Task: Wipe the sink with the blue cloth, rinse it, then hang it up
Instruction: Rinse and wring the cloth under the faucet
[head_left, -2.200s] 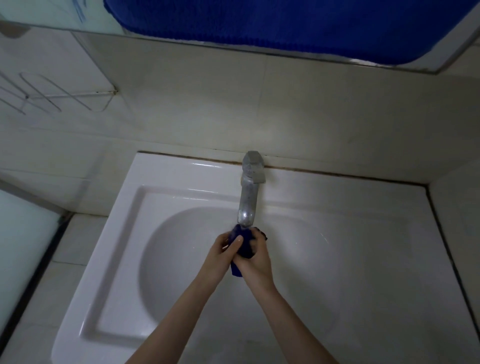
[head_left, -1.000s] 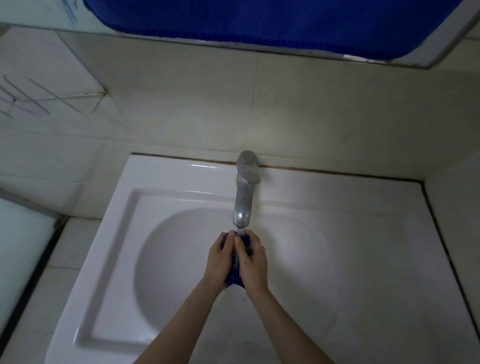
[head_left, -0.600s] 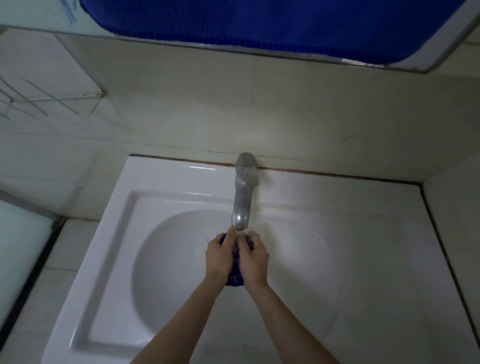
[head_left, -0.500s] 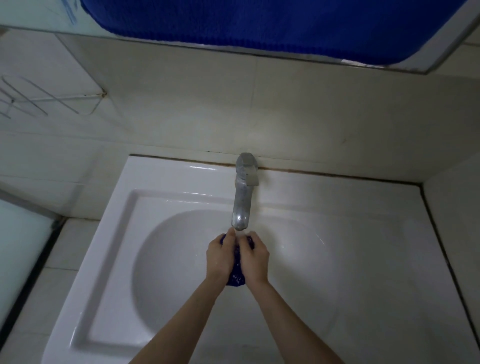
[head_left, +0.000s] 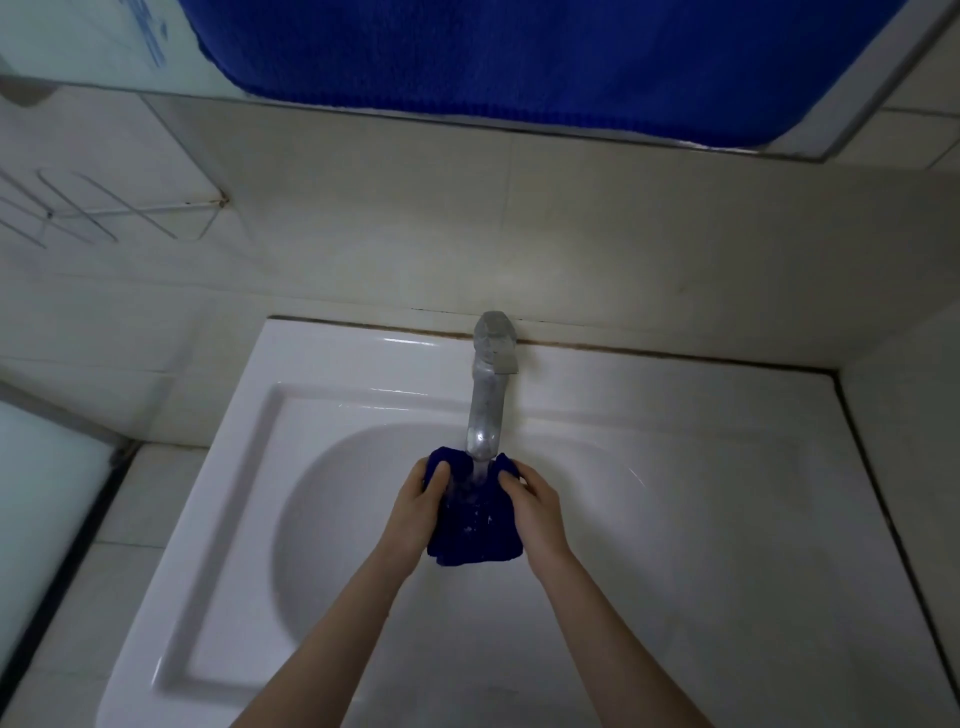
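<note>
Both hands, left hand and right hand, grip the blue cloth spread under the tap, so I'd knead and flip it so the water runs right through.

Dim, bluish cast. Soft bright patch on wall tiles above the tap; small glare streaks on sink rim. Wide-angle bowing at edges. Left-side wire rack smeared, soft.
</note>
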